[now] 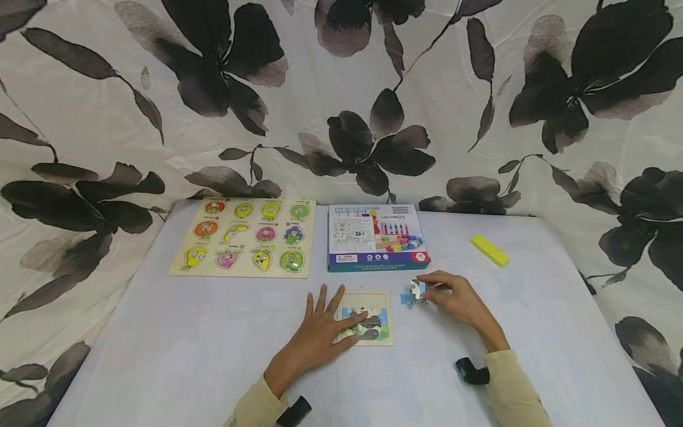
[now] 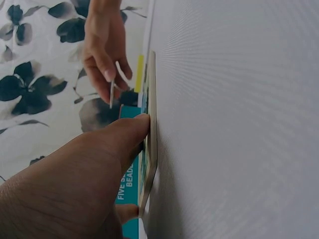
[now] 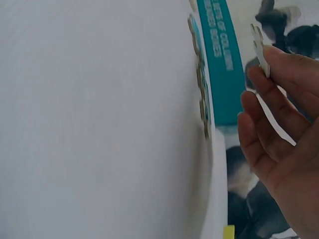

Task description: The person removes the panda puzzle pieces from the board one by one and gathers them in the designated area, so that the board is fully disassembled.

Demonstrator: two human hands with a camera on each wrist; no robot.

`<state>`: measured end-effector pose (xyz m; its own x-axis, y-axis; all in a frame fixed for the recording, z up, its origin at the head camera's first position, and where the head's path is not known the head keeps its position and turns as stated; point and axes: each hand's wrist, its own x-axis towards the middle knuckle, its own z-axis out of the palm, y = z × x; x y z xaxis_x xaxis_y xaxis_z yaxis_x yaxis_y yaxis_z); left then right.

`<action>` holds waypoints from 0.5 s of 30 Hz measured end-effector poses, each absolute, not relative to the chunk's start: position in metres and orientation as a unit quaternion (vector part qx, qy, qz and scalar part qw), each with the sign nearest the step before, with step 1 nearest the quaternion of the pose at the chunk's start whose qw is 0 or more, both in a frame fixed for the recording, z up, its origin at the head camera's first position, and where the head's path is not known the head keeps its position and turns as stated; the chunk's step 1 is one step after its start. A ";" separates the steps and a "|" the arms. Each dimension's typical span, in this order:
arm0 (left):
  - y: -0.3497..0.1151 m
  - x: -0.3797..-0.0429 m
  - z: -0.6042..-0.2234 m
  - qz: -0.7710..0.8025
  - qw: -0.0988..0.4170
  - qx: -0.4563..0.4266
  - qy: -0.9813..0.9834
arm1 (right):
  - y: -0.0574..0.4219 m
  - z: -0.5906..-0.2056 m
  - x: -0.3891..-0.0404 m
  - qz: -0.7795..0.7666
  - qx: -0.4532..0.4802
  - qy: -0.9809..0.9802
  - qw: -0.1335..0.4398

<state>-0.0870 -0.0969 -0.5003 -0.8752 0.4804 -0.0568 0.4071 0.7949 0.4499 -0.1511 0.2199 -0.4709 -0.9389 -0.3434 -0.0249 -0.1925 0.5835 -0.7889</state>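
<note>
A small square jigsaw board [image 1: 370,298] lies on the table with a black-and-white animal picture partly filled in. My left hand [image 1: 312,338] rests on its left side, fingers spread and straight; in the left wrist view the thumb touches the edge of the board [image 2: 152,99]. To the right of the board, my right hand [image 1: 460,301] pinches a jigsaw piece [image 3: 261,55] between thumb and fingertips, raised above the table. Beneath it lie several loose blue jigsaw pieces [image 1: 406,300], partly hidden by the right hand.
Behind the board lies a boxed bead set [image 1: 377,237]. A wooden fruit puzzle board [image 1: 213,270] is at the back left, and a yellow block [image 1: 489,250] at the back right. A flowered cloth [image 1: 299,89] hangs behind the white table [image 1: 187,350].
</note>
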 end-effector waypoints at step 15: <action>-0.097 -0.088 -0.501 0.216 0.085 0.236 0.944 | 0.272 -0.473 -0.144 -0.357 -0.116 0.925 0.056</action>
<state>-0.0876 -0.0972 -0.5011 -0.8742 0.4820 -0.0591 0.4084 0.7956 0.4476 -0.1442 0.2722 -0.4730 -0.9666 -0.2553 -0.0209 -0.1751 0.7178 -0.6739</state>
